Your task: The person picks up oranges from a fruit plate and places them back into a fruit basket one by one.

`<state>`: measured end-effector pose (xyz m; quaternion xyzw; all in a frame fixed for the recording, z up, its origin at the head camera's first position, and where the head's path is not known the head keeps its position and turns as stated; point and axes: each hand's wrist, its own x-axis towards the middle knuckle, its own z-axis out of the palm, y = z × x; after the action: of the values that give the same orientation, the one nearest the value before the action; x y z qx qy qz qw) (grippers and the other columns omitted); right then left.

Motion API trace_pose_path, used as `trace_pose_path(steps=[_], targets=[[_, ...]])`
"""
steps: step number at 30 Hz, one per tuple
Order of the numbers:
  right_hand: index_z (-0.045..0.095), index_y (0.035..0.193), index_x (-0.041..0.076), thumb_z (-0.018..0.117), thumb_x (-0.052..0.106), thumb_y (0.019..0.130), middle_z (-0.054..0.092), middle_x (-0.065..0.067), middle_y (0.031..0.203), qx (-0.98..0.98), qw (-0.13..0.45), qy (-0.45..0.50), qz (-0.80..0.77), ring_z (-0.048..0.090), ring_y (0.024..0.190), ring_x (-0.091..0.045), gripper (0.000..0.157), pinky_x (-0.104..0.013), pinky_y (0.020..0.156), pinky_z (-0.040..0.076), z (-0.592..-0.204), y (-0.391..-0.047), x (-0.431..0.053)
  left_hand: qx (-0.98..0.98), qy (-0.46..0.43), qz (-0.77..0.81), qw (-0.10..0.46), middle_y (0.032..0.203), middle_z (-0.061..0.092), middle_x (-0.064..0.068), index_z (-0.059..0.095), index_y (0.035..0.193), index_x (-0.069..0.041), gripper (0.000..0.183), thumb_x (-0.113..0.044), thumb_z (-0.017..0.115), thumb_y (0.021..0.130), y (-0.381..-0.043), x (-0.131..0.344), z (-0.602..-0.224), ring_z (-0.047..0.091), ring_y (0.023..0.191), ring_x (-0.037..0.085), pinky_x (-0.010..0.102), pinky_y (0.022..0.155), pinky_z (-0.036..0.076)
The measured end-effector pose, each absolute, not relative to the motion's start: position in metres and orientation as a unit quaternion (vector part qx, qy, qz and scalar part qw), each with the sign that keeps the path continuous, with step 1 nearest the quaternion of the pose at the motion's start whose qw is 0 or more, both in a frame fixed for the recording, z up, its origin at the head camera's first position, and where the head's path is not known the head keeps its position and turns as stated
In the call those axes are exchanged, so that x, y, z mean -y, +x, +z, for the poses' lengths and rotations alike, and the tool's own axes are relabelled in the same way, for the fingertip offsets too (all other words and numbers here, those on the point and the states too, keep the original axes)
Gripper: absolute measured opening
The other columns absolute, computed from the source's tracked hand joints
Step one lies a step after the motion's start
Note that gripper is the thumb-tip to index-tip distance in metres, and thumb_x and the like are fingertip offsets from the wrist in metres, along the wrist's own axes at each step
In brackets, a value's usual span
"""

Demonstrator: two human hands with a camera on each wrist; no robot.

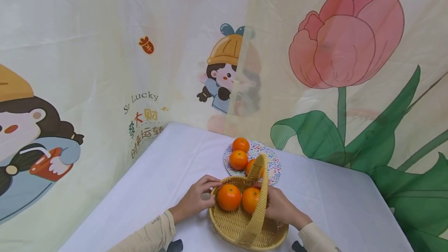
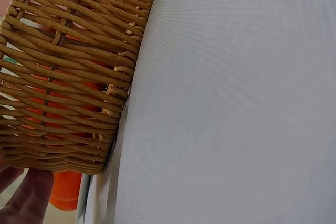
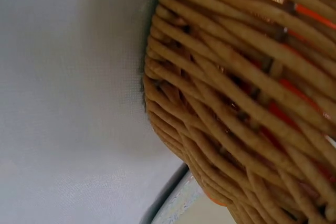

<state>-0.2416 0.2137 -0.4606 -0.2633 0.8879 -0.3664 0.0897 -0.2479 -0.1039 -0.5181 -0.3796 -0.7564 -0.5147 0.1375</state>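
Observation:
A woven wicker basket (image 1: 227,228) with a tall arched handle (image 1: 259,201) stands on the white-covered table. Inside it, side by side, lie a left orange (image 1: 229,197) and a right orange (image 1: 250,200). My left hand (image 1: 197,197) holds the basket's left rim; its fingers (image 2: 32,195) show against the wicker in the left wrist view. Reaching over the right side, my right hand (image 1: 282,207) has its fingers around the right orange, partly hidden behind the handle. The right wrist view shows the basket's outer wall (image 3: 236,87), not the hand.
Beyond the basket, a colourful patterned plate (image 1: 276,166) carries a back orange (image 1: 240,145), a front orange (image 1: 238,160) and another orange (image 1: 250,166) partly behind the handle. White cloth covers the table (image 1: 332,205). Printed curtains (image 1: 189,49) hang along its far edges.

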Motion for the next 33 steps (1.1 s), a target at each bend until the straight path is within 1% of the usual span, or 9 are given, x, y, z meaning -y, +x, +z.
trace_pose_path(steps=[1,6,8,16,22,26,29,33], targets=[[0.050,0.137,0.010,0.084,0.041,0.073,0.058,0.000,0.129,-0.890,0.087,-0.264,-0.362,0.059,0.114,-0.017,0.079,-0.035,0.093,0.051,-0.461,-0.242,-0.214,0.757,-0.377,-0.516,0.136,0.124,0.055,0.008,0.063,0.124,-0.005,0.046,0.008,0.065,0.080,-0.247,0.103,-0.517,0.060,0.106,0.024,0.029,0.076,0.056],[0.048,0.136,0.011,0.085,0.042,0.071,0.058,0.001,0.127,-0.893,0.082,-0.259,-0.358,0.059,0.112,-0.013,0.081,-0.033,0.093,0.050,-0.464,-0.242,-0.212,0.761,-0.373,-0.515,0.130,0.124,0.055,0.008,0.063,0.124,-0.004,0.044,0.006,0.065,0.081,-0.248,0.104,-0.517,0.060,0.107,0.021,0.028,0.078,0.056],[0.048,0.136,0.011,0.087,0.040,0.069,0.058,0.002,0.127,-0.893,0.081,-0.256,-0.361,0.059,0.111,-0.011,0.082,-0.032,0.093,0.050,-0.464,-0.242,-0.211,0.761,-0.376,-0.512,0.130,0.125,0.055,0.005,0.064,0.124,-0.005,0.044,0.004,0.064,0.081,-0.249,0.105,-0.518,0.059,0.109,0.018,0.027,0.078,0.056],[0.048,0.136,0.011,0.088,0.040,0.067,0.057,0.001,0.129,-0.894,0.072,-0.255,-0.362,0.058,0.112,-0.011,0.086,-0.034,0.095,0.049,-0.465,-0.241,-0.210,0.760,-0.379,-0.512,0.134,0.125,0.055,0.005,0.064,0.124,-0.005,0.044,0.004,0.065,0.081,-0.250,0.104,-0.520,0.059,0.109,0.019,0.027,0.078,0.056],[0.050,0.137,0.013,0.088,0.041,0.066,0.055,-0.003,0.133,-0.897,0.056,-0.257,-0.354,0.055,0.116,-0.014,0.085,-0.039,0.096,0.048,-0.461,-0.241,-0.211,0.749,-0.391,-0.517,0.136,0.126,0.054,0.009,0.062,0.125,-0.002,0.043,0.004,0.063,0.082,-0.251,0.103,-0.518,0.060,0.110,0.024,0.027,0.078,0.056],[0.052,0.136,0.013,0.088,0.042,0.067,0.054,-0.005,0.135,-0.898,0.045,-0.257,-0.354,0.054,0.117,-0.017,0.083,-0.042,0.096,0.048,-0.458,-0.239,-0.212,0.753,-0.385,-0.518,0.128,0.126,0.054,0.008,0.062,0.125,-0.003,0.043,0.004,0.063,0.082,-0.251,0.103,-0.519,0.060,0.110,0.022,0.027,0.078,0.056],[0.054,0.133,0.014,0.088,0.041,0.067,0.055,-0.003,0.133,-0.898,0.039,-0.254,-0.358,0.055,0.116,-0.017,0.079,-0.041,0.094,0.049,-0.453,-0.237,-0.212,0.757,-0.378,-0.520,0.120,0.126,0.055,0.008,0.063,0.124,-0.003,0.044,0.005,0.064,0.082,-0.251,0.104,-0.519,0.060,0.110,0.021,0.027,0.078,0.056],[0.055,0.130,0.015,0.090,0.033,0.067,0.058,0.000,0.126,-0.894,0.033,-0.237,-0.379,0.057,0.113,-0.018,0.074,-0.034,0.089,0.053,-0.444,-0.237,-0.215,0.753,-0.374,-0.530,0.112,0.126,0.055,0.010,0.063,0.125,-0.004,0.045,0.006,0.064,0.082,-0.249,0.104,-0.519,0.060,0.111,0.021,0.028,0.079,0.056]])
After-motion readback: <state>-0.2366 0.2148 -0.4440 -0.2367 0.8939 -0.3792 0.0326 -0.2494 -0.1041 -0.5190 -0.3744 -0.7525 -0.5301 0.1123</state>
